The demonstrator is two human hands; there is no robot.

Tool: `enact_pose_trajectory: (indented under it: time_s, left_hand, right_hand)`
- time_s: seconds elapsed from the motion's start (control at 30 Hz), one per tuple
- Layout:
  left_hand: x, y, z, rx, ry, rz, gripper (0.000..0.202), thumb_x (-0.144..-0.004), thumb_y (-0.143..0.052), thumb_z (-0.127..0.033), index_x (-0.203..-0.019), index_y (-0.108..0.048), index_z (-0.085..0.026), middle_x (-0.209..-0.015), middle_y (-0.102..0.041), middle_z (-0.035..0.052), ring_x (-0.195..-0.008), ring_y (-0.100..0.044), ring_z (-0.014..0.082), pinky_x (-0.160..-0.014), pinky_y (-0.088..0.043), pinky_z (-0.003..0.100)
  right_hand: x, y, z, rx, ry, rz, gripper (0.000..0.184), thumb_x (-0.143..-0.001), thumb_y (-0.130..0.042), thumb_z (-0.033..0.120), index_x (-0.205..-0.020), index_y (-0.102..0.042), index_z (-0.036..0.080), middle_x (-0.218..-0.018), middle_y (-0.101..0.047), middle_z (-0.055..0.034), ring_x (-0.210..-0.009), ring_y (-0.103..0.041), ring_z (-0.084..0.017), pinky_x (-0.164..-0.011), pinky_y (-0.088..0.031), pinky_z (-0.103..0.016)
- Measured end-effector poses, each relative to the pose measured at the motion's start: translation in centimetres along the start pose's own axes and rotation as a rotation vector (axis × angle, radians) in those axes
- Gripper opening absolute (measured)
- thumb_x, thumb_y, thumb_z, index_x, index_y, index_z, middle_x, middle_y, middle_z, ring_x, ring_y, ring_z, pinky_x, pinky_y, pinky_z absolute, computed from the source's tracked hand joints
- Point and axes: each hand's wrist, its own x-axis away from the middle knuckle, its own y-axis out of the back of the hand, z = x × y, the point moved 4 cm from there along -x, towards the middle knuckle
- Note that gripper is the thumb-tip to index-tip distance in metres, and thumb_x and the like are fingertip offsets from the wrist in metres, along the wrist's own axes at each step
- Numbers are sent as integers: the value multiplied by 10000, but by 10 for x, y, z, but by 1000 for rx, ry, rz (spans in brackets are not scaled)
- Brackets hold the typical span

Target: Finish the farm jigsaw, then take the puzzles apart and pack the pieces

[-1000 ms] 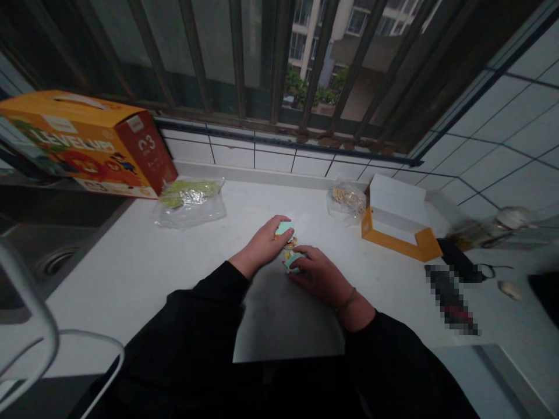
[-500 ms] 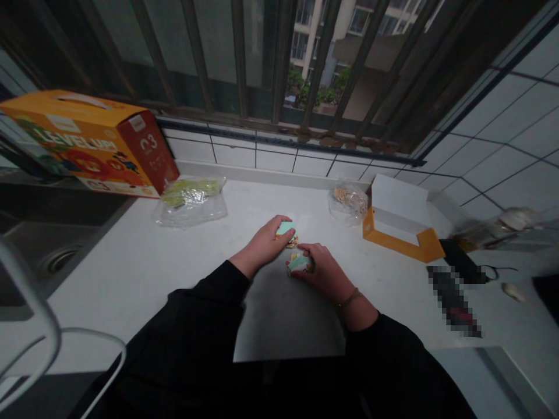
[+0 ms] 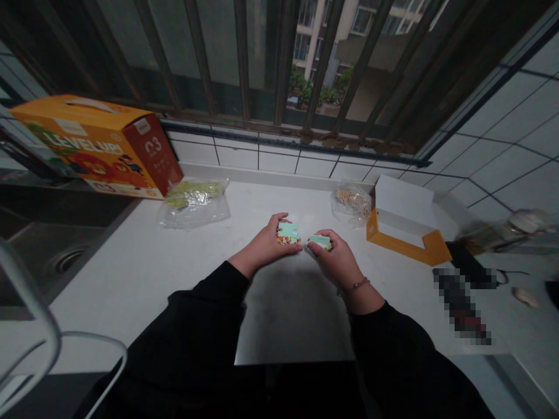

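Note:
My left hand (image 3: 266, 245) is closed on a small mint-green puzzle piece (image 3: 288, 232) with a colourful print, held just above the white counter (image 3: 131, 273). My right hand (image 3: 336, 259) grips a second mint-green puzzle piece (image 3: 320, 241) a short gap to the right of the first. The two pieces sit side by side and do not touch. Both arms wear black sleeves; a thin bracelet circles the right wrist.
An orange puzzle box (image 3: 96, 145) lies at the back left beside a clear bag of green pieces (image 3: 194, 198). Another clear bag (image 3: 351, 201) and an open orange-and-white box (image 3: 406, 224) stand at the back right. A sink (image 3: 56, 256) lies left, dark objects right.
My right hand has lifted its piece from below the left hand's piece and carried it up and to the right. Both pieces now sit level, side by side.

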Motion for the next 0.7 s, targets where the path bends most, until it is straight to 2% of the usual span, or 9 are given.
enact_pose_trajectory:
  time_s: [0.07,0.2,0.37,0.5,0.6,0.7]
  left_hand:
    - [0,1,1,-49,-1,8,939,-746,-962,-452,-1509,-474,-201,-1438,-656,185,-1090,-725,269,-987,-574,447]
    - [1,2,-1,-120,-37,36,702,-871,-855,-468,-1453,-558,-210,-1294,-733,135,-1097,-718,279,-997,-568,463]
    - [1,-1,-11,-71,-146,71,671,-898,-809,-387,-1499,-552,-232,-1503,-654,167,-1345,-649,323,-1154,-507,514]
    - [3,-2,-17,-103,-179,65,741,-891,-804,-356,-1563,-510,-245,-1592,-590,177,-1432,-593,344,-1226,-446,556]
    - [4,-2,-14,-124,-121,64,841,-891,-802,-384,-1618,-420,-201,-1507,-631,205,-1272,-687,325,-1107,-535,510]
    - [3,-2,-9,-118,-56,73,807,-899,-794,-410,-1572,-417,-173,-1341,-702,182,-1073,-734,278,-966,-582,451]
  right_hand:
    - [-15,-5,4,-101,-8,-29,428,-812,-833,544,-1053,-695,219,-878,-755,-29,-755,-661,-209,-715,-543,-332]
    - [-35,-26,14,-306,12,15,487,-830,-808,576,-1143,-689,222,-1004,-790,-54,-836,-716,-217,-802,-599,-359]
    - [-32,-37,15,-178,90,-9,494,-804,-854,510,-1184,-718,226,-1181,-799,-97,-1067,-756,-270,-979,-612,-428]
    - [-27,-37,5,-206,-11,25,518,-826,-843,543,-1213,-718,221,-1166,-824,-100,-1046,-785,-275,-975,-631,-444]
    - [-26,-35,3,-195,-35,16,499,-805,-868,556,-1143,-724,218,-1116,-837,-96,-1012,-792,-281,-945,-639,-443]
    - [-27,-32,4,-209,-30,-11,489,-793,-877,559,-1101,-714,216,-1058,-834,-89,-959,-786,-273,-877,-641,-416]
